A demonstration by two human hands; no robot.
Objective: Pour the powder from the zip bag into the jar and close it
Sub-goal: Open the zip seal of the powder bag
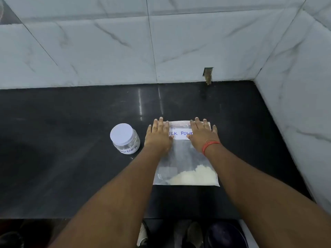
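Note:
A clear zip bag (184, 158) lies flat on the black counter, its zip edge pointing away from me and a handwritten white label across its upper part. Pale powder (193, 176) is heaped in its near right corner. My left hand (158, 135) rests flat on the bag's far left corner, fingers spread. Over the far right corner lies my right hand (201, 134), also flat with fingers apart, a red thread around its wrist. Left of the bag stands a small clear jar (125, 139) with its white lid on and a label reading "POWDER".
The black counter (71, 140) runs back to a white marbled tile wall (107, 51), and a second tiled wall (295, 104) closes it off on the right. A small hole (207, 74) is cut in the back wall above the counter. Dark objects lie on the floor below the counter's front edge.

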